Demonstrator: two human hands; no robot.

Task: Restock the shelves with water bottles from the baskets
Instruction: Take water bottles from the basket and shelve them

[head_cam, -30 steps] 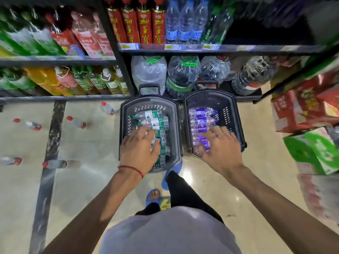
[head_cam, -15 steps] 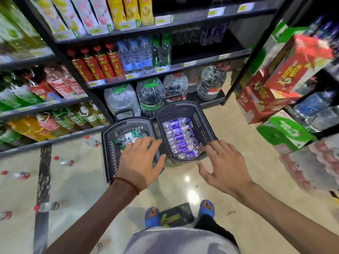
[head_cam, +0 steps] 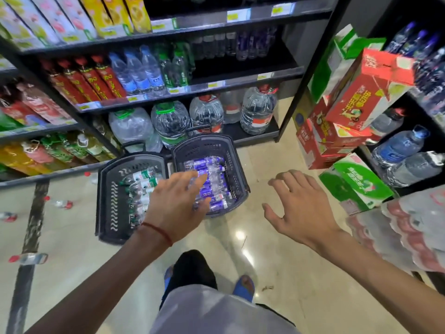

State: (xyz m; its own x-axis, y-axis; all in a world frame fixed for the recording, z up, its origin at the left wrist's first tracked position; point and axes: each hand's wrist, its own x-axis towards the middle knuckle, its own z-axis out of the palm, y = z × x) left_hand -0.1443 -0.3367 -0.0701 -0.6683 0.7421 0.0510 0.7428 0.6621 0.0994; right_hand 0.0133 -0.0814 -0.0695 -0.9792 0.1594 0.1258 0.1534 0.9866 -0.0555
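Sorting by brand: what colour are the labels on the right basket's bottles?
Purple, on the bottles in the right basket; head view.

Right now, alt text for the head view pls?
A person's open left hand hovers over a dark basket of purple-labelled water bottles on a shop floor, beside a second basket of green-labelled bottles; the open right hand hangs above the floor. Stocked drink shelves stand behind.

Wrist of the left hand (head_cam: 177, 203): one thin red thread band (head_cam: 157, 230), worn as a bracelet. The right hand (head_cam: 301, 208) and both forearms are bare. Torso: light grey garment (head_cam: 216, 312). Legs: black trousers (head_cam: 192, 268). Feet: blue sandals (head_cam: 245, 286), open-toed.
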